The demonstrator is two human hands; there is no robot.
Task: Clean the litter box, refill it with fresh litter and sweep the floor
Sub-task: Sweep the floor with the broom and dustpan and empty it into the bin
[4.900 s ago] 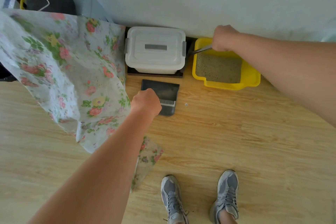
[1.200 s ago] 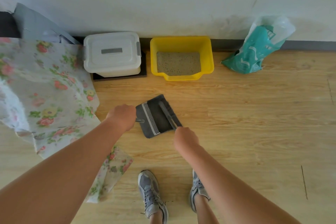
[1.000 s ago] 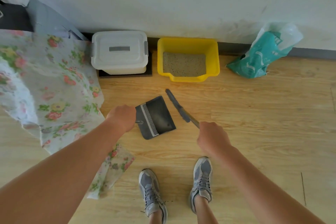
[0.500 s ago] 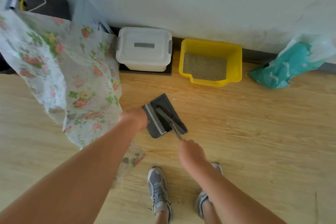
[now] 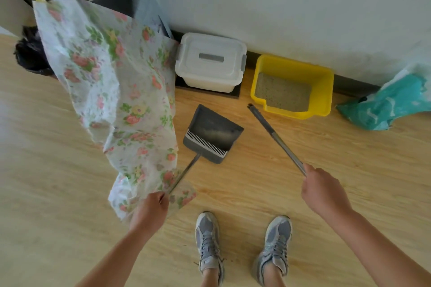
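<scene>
My left hand (image 5: 150, 211) grips the dustpan (image 5: 213, 134) handle and my right hand (image 5: 323, 190) grips the broom (image 5: 275, 137), with the filled yellow litter box (image 5: 325, 91) ahead of both, so only sweeping seems left.

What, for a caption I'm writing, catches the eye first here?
The bright yellow litter box against the wall, grey litter inside. In front of it the left hand holds a dark dustpan by its long handle and the right hand a broom. A flowered cloth hangs at the left.
</scene>
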